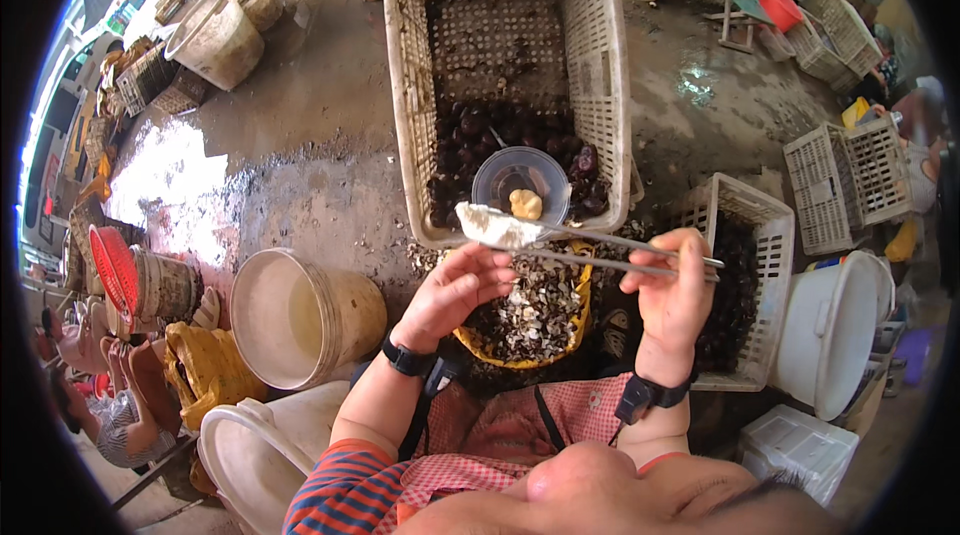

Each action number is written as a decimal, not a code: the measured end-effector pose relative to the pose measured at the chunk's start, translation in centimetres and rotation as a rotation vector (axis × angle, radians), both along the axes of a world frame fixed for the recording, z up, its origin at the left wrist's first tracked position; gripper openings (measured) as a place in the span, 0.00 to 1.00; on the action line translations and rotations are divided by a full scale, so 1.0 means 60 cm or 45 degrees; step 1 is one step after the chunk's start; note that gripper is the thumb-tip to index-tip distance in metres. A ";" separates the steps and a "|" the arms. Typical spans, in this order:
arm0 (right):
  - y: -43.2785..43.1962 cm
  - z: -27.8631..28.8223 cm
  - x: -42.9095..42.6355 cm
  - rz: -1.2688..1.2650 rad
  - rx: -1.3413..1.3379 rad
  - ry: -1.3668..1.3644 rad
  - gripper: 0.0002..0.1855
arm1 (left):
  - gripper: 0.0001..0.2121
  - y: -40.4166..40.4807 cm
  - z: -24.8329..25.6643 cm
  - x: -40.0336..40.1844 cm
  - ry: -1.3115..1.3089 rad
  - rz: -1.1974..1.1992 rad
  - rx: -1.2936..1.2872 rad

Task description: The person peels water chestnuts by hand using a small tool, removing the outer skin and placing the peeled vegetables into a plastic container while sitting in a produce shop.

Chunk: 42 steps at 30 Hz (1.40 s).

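Note:
My right hand is closed around long metal tongs or chopsticks, whose far ends hold a whitish, soft-looking piece. My left hand is raised just below that piece, fingers spread and slightly curled; whether a fingertip touches it I cannot tell. Behind the piece, a clear round plastic bowl with a yellowish lump in it rests on dark shellfish in a large plastic crate. Between my forearms stands a yellow bag full of shell fragments.
At the left are an upturned-sideways-looking bucket and a white tub. A second crate of dark shellfish, a white bucket and a clear plastic box stand at the right. Other people sit at both sides. The floor is wet.

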State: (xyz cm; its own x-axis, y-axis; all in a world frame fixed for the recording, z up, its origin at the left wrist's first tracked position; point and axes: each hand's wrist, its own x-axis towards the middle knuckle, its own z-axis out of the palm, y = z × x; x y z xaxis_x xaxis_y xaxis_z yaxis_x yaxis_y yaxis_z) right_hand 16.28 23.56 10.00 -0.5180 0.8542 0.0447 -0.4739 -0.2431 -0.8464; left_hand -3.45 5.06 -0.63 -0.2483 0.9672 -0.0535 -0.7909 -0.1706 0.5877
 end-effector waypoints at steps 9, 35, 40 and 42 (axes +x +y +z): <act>-0.022 -0.080 -0.047 0.131 -0.187 -0.070 0.18 | 0.23 -0.001 0.007 -0.020 -0.178 0.154 0.104; 0.001 -0.147 -0.095 -0.044 0.343 -0.651 0.14 | 0.21 -0.001 -0.025 -0.042 -0.208 0.365 -0.296; 0.019 -0.137 -0.078 -0.045 0.233 -0.623 0.16 | 0.21 0.002 -0.027 -0.042 -0.193 0.360 -0.307; 0.030 -0.136 -0.072 -0.108 0.207 -0.622 0.18 | 0.21 0.003 -0.026 -0.042 -0.195 0.354 -0.308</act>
State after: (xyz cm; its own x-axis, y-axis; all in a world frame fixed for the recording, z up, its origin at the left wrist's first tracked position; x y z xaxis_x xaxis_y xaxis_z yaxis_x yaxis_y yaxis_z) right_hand 11.98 25.38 1.84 -0.4408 0.8962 -0.0494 -0.0262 -0.0679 -0.9973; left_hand -5.96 5.25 -2.17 -0.4705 0.8192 -0.3281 -0.8156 -0.2618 0.5159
